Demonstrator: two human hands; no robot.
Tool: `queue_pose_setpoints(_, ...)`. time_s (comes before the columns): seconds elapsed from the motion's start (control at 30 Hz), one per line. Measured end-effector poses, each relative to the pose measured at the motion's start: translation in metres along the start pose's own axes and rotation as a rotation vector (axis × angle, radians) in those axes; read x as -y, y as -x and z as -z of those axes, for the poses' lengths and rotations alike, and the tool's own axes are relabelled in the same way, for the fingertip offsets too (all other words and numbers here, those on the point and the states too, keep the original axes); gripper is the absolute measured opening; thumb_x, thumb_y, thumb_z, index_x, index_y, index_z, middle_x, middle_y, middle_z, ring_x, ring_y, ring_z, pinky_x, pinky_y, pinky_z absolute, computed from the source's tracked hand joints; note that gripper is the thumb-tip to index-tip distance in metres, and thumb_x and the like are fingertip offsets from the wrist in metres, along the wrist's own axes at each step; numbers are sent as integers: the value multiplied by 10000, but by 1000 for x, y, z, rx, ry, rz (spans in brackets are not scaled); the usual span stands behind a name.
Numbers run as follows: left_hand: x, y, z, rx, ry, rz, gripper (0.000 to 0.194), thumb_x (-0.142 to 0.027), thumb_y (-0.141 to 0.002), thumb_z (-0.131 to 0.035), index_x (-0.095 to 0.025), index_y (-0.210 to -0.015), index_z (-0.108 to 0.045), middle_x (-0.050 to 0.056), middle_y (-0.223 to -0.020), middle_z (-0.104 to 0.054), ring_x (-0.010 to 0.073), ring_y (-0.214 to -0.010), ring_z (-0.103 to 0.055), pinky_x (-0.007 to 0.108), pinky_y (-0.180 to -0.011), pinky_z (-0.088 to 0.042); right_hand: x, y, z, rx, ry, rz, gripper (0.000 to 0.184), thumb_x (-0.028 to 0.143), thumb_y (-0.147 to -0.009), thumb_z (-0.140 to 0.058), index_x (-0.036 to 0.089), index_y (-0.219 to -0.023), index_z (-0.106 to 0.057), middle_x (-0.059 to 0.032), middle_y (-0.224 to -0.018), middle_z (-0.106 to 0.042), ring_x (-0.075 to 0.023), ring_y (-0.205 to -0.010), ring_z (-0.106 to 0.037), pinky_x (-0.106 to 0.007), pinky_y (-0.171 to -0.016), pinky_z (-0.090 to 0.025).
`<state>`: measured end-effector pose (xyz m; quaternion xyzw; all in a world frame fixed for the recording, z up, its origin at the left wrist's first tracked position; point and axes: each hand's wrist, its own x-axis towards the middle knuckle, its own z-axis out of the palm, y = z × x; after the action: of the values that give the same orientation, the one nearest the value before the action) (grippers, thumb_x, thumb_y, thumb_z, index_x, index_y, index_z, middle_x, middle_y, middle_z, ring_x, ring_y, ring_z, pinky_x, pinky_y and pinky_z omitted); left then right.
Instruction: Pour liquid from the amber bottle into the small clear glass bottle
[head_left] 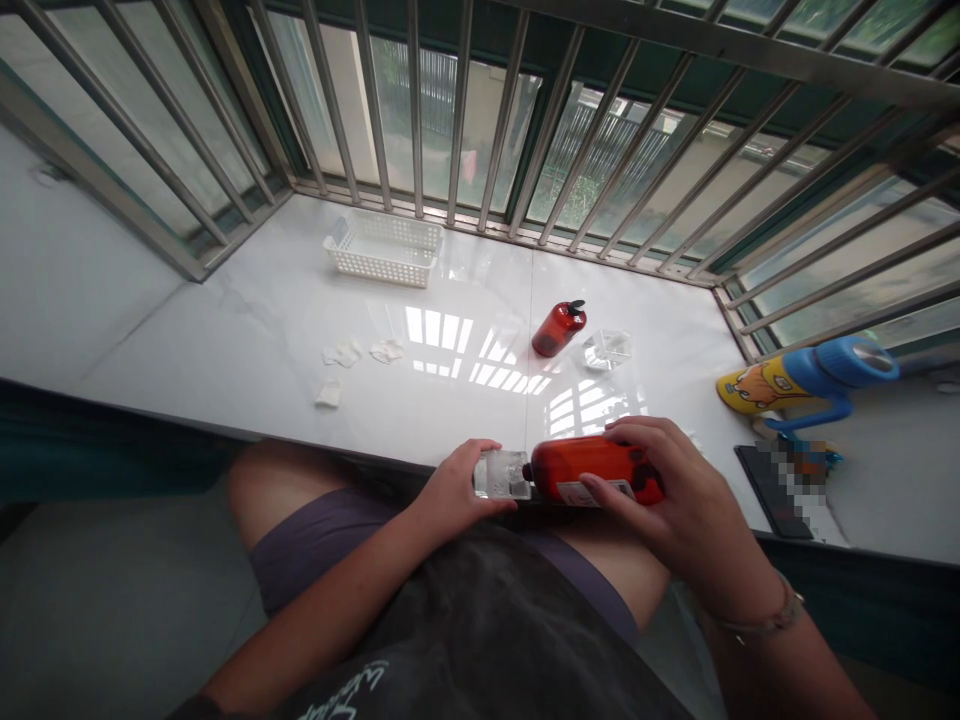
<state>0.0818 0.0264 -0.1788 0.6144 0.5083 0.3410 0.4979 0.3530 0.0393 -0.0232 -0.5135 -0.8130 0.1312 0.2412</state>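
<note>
My left hand (457, 490) is closed around a small clear container (501, 474), which lies tilted on its side near the counter's front edge. In my right hand (675, 490) is a red-orange bottle (589, 468) with a white label, tipped level so that its dark neck meets the mouth of the container. Whether liquid is flowing between them I cannot tell. Farther back stands a second red bottle (559, 330) with a black top, beside another clear container (607, 349).
A white perforated basket (386, 268) sits by the barred window. Crumpled white scraps (343, 353) lie on the white counter (247, 340) at left. At right are a blue and yellow drinking bottle (810, 375) and a dark flat object (771, 490), partly blurred.
</note>
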Motion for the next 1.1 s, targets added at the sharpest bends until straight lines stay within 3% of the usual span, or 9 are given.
queue_pose_setpoints(0.13, -1, -1, 1, -2, 20, 6, 727, -366, -693, -1012, -277, -1316, -647, 73, -1335, -699, 310, -1232, -694, 469, -1067, -604, -3, 1, -6, -39, -60, -47, 380, 494, -973, -758, 277, -1257, -631, -107, -1235, -672, -318, -1108, -672, -472, -914, -591)
queue_pose_setpoints(0.27, -1, -1, 2, -7, 36, 16, 736, -385, -699, -1011, -279, -1327, -641, 67, -1327, -699, 299, -1217, -696, 450, -1043, -617, -14, 11, -22, -104, -205, -220, 407, 524, -946, -777, 272, -1246, -665, -86, -1219, -702, -284, -1020, -704, -415, -823, -607)
queue_pose_setpoints(0.37, 0, 1, 3, -8, 65, 32, 762, -405, -699, -1009, -276, -1347, -629, 69, -1331, -699, 292, -1184, -711, 446, -1033, -627, -29, 22, -42, -148, -431, -392, 423, 534, -947, -781, 262, -1252, -669, -90, -1244, -718, -256, -964, -729, -356, -731, -619)
queue_pose_setpoints(0.5, 0, 1, 5, 6, 148, 82, 798, -414, -691, -1011, -274, -1368, -611, 83, -1362, -694, 282, -1110, -752, 433, -985, -654, -50, 33, -76, -240, -686, -503, 409, 541, -941, -795, 243, -1193, -673, -93, -1217, -736, -251, -1028, -726, -355, -814, -634)
queue_pose_setpoints(0.63, -4, -2, 7, -6, 182, 59, 742, -370, -712, -992, -282, -1350, -623, 73, -1387, -686, 289, -1208, -729, 431, -1056, -629, -55, 37, -103, -343, -1174, -726, 446, 601, -923, -794, 262, -1169, -642, -43, -1104, -749, -209, -833, -714, -287, -596, -600)
queue_pose_setpoints(0.73, -5, -7, 13, -36, 80, 51, 726, -363, -726, -979, -294, -1355, -622, 61, -1365, -703, 295, -1231, -715, 450, -1094, -597, -52, 35, -113, -385, -1441, -911, 455, 663, -910, -776, 267, -1114, -680, -10, -967, -762, -201, -738, -706, -254, -496, -544)
queue_pose_setpoints(0.87, -3, -15, 22, -96, -67, 47, 716, -380, -742, -962, -305, -1366, -619, 63, -1421, -696, 324, -1347, -662, 507, -1195, -510, -46, 28, -115, -384, -1705, -1102, 483, 669, -861, -803, 249, -1094, -752, -52, -965, -808, -244, -803, -766, -221, -439, -472)
queue_pose_setpoints(1.1, 8, -25, 28, -162, -130, 63, 737, -375, -775, -941, -331, -1426, -597, 86, -1614, -581, 330, -1534, -521, 543, -1299, -389, -41, 23, -110, -397, -1810, -1022, 456, 637, -840, -840, 263, -1094, -779, -38, -971, -822, -250, -828, -781, -223, -444, -473)
